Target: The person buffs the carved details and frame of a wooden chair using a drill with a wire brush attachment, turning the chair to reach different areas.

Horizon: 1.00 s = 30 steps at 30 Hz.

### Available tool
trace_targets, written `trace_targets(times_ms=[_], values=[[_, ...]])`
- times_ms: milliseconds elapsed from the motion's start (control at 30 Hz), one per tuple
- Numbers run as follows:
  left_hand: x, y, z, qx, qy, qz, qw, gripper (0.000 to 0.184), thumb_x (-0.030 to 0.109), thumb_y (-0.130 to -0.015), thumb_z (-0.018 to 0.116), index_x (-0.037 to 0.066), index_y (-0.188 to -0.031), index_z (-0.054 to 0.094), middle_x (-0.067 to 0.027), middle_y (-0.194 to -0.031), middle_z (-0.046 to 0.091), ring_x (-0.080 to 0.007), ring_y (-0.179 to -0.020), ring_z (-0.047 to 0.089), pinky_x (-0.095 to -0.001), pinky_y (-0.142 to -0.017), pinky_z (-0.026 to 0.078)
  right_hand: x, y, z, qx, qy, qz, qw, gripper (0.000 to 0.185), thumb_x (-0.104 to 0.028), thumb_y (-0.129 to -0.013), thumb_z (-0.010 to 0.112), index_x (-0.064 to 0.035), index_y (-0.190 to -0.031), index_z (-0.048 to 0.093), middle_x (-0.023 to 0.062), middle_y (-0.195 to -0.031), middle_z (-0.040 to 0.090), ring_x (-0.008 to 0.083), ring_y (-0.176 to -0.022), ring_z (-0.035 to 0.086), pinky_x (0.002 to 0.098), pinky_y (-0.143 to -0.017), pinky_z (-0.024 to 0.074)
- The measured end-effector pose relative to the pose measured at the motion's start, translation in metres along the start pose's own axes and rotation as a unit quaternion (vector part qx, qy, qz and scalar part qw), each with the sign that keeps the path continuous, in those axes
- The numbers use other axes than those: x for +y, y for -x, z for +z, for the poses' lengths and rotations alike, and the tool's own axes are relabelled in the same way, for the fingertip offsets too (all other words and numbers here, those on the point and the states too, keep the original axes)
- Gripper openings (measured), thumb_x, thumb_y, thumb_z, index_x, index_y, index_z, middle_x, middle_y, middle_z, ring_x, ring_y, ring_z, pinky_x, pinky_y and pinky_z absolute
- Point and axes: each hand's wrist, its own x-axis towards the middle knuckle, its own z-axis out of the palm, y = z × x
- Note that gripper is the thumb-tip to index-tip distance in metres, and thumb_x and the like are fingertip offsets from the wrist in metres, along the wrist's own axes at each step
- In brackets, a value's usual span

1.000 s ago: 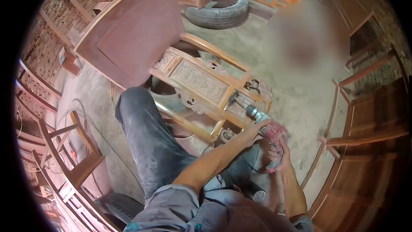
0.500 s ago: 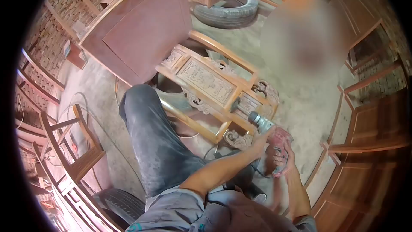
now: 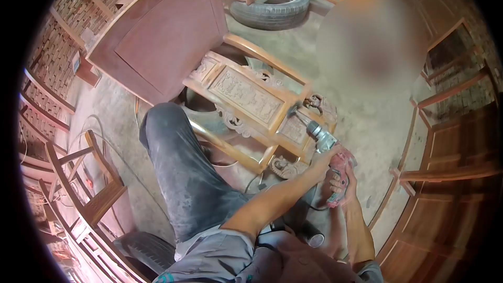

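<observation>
A red power drill [image 3: 341, 163] with a metal front housing is in both hands. My left hand [image 3: 326, 158] is wrapped round the drill's front, just behind the metal part. My right hand [image 3: 343, 183] grips the rear handle. From the chuck a shaft runs to a small dark round head [image 3: 295, 109], which is at the carved back of a wooden chair [image 3: 277, 106]; whether it touches the wood I cannot tell. The chair lies tipped over, its back toward me, with its broad seat [image 3: 162, 34] standing up at the far left.
Tyres [image 3: 270, 13] lie on the floor beyond and beneath the chair, and another tyre [image 3: 144, 251] is at lower left. Wooden frames [image 3: 86, 188] stand at left, panelled furniture [image 3: 445, 194] at right. A cord [image 3: 139, 178] trails across the floor. A blurred patch hides the upper right.
The drill's head has shifted up and left, from the panel's edge beside the frame to the upper border of the small carved panel. Both hands keep their grip. The whole view has shifted slightly.
</observation>
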Motion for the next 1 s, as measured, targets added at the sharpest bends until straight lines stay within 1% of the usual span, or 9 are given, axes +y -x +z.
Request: trace_targets(times_ms=[133, 300, 533, 567, 667, 800, 933, 967, 1000], values=[[0.008, 0.004, -0.004, -0.063, 0.009, -0.115, 0.991, 0.024, 0.022, -0.093, 0.072, 0.005, -0.108, 0.066, -0.0075, -0.100, 0.070, -0.0185, -0.086, 0.067, -0.0340, -0.076, 0.054, 0.003, 0.004, -0.004, -0.011, -0.006, 0.000, 1.000, 0.036, -0.046, -0.098, 0.058, -0.0112, -0.109, 0.057, 0.0018, -0.068, 0.054, 0.0089, -0.050, 0.045, 0.0210, -0.038, 0.0346], [-0.015, 0.034, -0.019, 0.037, -0.011, -0.046, 0.998, 0.022, 0.022, -0.094, 0.070, 0.004, -0.106, 0.066, -0.0072, -0.095, 0.071, -0.0191, -0.086, 0.068, -0.0339, -0.075, 0.056, 0.010, 0.022, -0.008, -0.011, 0.031, 0.050, 0.998, 0.039, -0.048, -0.097, 0.058, -0.0103, -0.107, 0.058, 0.0011, -0.065, 0.052, 0.0086, -0.047, 0.042, 0.0210, -0.037, 0.0326], [0.005, 0.047, -0.009, 0.012, -0.015, -0.127, 0.992, 0.021, 0.025, -0.095, 0.068, 0.005, -0.103, 0.066, -0.0080, -0.093, 0.071, -0.0189, -0.082, 0.068, -0.0331, -0.072, 0.055, 0.017, 0.022, -0.008, 0.028, -0.013, 0.052, 0.998, 0.041, -0.050, -0.097, 0.058, -0.0106, -0.106, 0.059, 0.0023, -0.064, 0.054, 0.0099, -0.046, 0.043, 0.0218, -0.035, 0.0320], [-0.019, 0.028, -0.025, -0.004, 0.015, -0.128, 0.992, 0.021, 0.023, -0.094, 0.069, 0.005, -0.105, 0.066, -0.0077, -0.094, 0.071, -0.0194, -0.083, 0.068, -0.0342, -0.072, 0.055, 0.016, 0.024, -0.005, 0.031, -0.014, 0.052, 0.998, 0.041, -0.050, -0.097, 0.058, -0.0106, -0.106, 0.059, 0.0022, -0.064, 0.054, 0.0100, -0.046, 0.043, 0.0218, -0.035, 0.0319], [-0.028, 0.045, -0.024, 0.036, 0.016, -0.093, 0.995, 0.021, 0.022, -0.094, 0.070, 0.005, -0.106, 0.066, -0.0068, -0.094, 0.071, -0.0196, -0.084, 0.068, -0.0350, -0.073, 0.055, 0.012, 0.034, -0.016, -0.012, 0.019, 0.093, 0.995, 0.041, -0.050, -0.095, 0.060, -0.0105, -0.107, 0.059, 0.0028, -0.068, 0.055, 0.0101, -0.047, 0.044, 0.0225, -0.036, 0.0330], [-0.025, 0.026, -0.016, -0.004, 0.032, -0.068, 0.997, 0.025, 0.024, -0.092, 0.073, 0.005, -0.107, 0.066, -0.0072, -0.094, 0.071, -0.0194, -0.083, 0.068, -0.0345, -0.072, 0.055, 0.018, 0.023, -0.017, 0.005, -0.007, 0.025, 1.000, 0.041, -0.049, -0.095, 0.060, -0.0100, -0.105, 0.059, 0.0023, -0.070, 0.056, 0.0096, -0.048, 0.045, 0.0219, -0.038, 0.0343], [-0.007, 0.026, -0.005, 0.063, -0.076, -0.118, 0.988, 0.027, 0.024, -0.091, 0.073, 0.004, -0.107, 0.065, -0.0077, -0.096, 0.070, -0.0190, -0.084, 0.067, -0.0334, -0.072, 0.054, 0.023, 0.019, -0.012, 0.000, -0.046, 0.002, 0.999, 0.040, -0.048, -0.096, 0.060, -0.0094, -0.107, 0.059, 0.0019, -0.069, 0.055, 0.0098, -0.048, 0.045, 0.0222, -0.038, 0.0344], [-0.015, 0.035, -0.003, 0.033, 0.012, -0.065, 0.997, 0.041, 0.035, -0.082, 0.081, 0.003, -0.102, 0.067, -0.0084, -0.092, 0.067, -0.0178, -0.077, 0.063, -0.0326, -0.067, 0.051, 0.019, 0.027, -0.010, 0.013, -0.016, 0.010, 1.000, 0.040, -0.047, -0.096, 0.060, -0.0082, -0.106, 0.059, 0.0022, -0.069, 0.055, 0.0100, -0.048, 0.045, 0.0226, -0.037, 0.0343], [-0.022, 0.031, -0.009, 0.032, 0.002, -0.064, 0.997, 0.036, 0.032, -0.085, 0.078, 0.003, -0.103, 0.066, -0.0086, -0.092, 0.068, -0.0185, -0.079, 0.064, -0.0328, -0.068, 0.052, 0.015, 0.026, -0.010, 0.006, -0.001, 0.020, 1.000, 0.040, -0.047, -0.096, 0.060, -0.0081, -0.105, 0.059, 0.0023, -0.069, 0.055, 0.0101, -0.048, 0.046, 0.0228, -0.037, 0.0342]])
